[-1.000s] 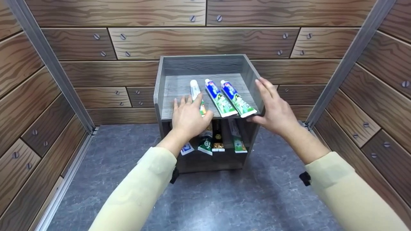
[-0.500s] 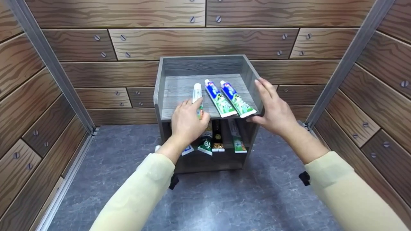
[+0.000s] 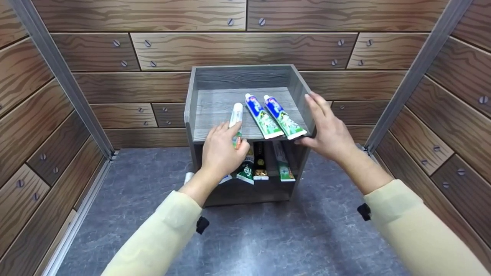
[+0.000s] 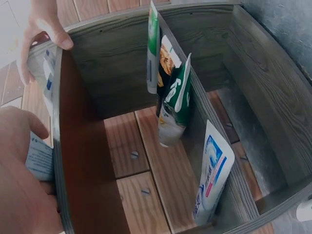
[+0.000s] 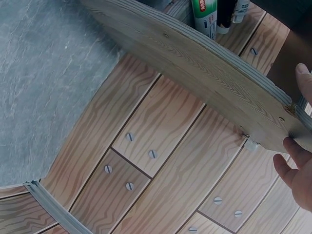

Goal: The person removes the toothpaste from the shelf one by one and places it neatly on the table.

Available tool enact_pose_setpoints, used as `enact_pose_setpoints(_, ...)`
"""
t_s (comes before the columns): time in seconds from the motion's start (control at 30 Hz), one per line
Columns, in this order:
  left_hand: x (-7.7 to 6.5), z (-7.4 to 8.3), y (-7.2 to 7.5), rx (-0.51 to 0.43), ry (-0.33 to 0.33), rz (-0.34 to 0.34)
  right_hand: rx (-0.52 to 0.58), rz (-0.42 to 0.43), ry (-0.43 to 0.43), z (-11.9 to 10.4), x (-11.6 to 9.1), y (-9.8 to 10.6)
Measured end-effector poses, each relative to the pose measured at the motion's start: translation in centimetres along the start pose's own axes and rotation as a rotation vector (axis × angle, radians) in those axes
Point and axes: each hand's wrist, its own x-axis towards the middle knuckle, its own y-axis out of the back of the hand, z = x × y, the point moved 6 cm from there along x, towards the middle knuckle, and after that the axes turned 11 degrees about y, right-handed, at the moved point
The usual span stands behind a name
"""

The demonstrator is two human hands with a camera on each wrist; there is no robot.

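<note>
My left hand (image 3: 224, 151) holds a white toothpaste tube (image 3: 237, 114) with a green and orange lower end between thumb and fingers. Its capped end points to the back, over the front of the grey cabinet's (image 3: 215, 101) top shelf. Right of it lie two blue-and-green toothpaste tubes (image 3: 263, 115), side by side and slanted, caps toward the back. My right hand (image 3: 330, 133) grips the cabinet's right side panel near the front, thumb at the shelf's front edge. Its fingers (image 5: 292, 146) press the panel's outer face in the right wrist view.
Several tubes rest on the lower shelf: a dark green tube (image 3: 246, 171), a black-and-gold tube (image 3: 260, 170), a green-and-white tube (image 3: 286, 172) and a white-and-blue tube (image 4: 213, 170). Left of the cabinet shows a small white object (image 3: 188, 177). Wood-patterned walls (image 3: 245, 50) surround the grey floor (image 3: 245, 237).
My left hand has drawn the white tube to the right, then toward the front edge, its thumb now over the tube. The right hand and the two blue-and-green tubes have stayed put.
</note>
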Motion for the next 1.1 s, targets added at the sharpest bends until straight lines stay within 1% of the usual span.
enact_pose_setpoints(0.17, -0.5, 0.0, 0.3, -0.027, 0.003, -0.012, 0.001, 0.002, -0.003, 0.0, 0.0, 0.0)
enact_pose_setpoints(0.23, -0.6, 0.1, 0.3, -0.04, -0.001, -0.005, -0.003, 0.006, 0.002, 0.1, 0.0, 0.1)
enact_pose_setpoints(0.4, -0.9, 0.0, 0.5, -0.079, -0.028, 0.035, -0.014, 0.008, 0.017, 0.0, 0.0, 0.1)
enact_pose_setpoints(0.6, -1.3, -0.1, 0.7, -0.124, -0.063, 0.08, -0.013, -0.003, 0.01, 0.0, 0.1, 0.0)
enact_pose_setpoints(0.73, -1.6, -0.3, 1.1, -0.14, -0.095, 0.127, -0.012, 0.0, 0.015, -0.2, 0.2, 0.0)
enact_pose_setpoints(0.83, -1.9, -0.5, 1.3, -0.145, -0.101, 0.142, -0.011, 0.0, 0.02, -0.4, 0.3, 0.0)
enact_pose_setpoints(0.97, -2.3, -0.5, 1.9, -0.16, -0.093, 0.146, -0.011, 0.0, 0.019, -0.3, 0.2, 0.0)
enact_pose_setpoints(1.1, -2.6, 0.1, 2.8, -0.174, -0.129, 0.17, -0.012, 0.004, 0.009, 0.0, 0.1, -0.1)
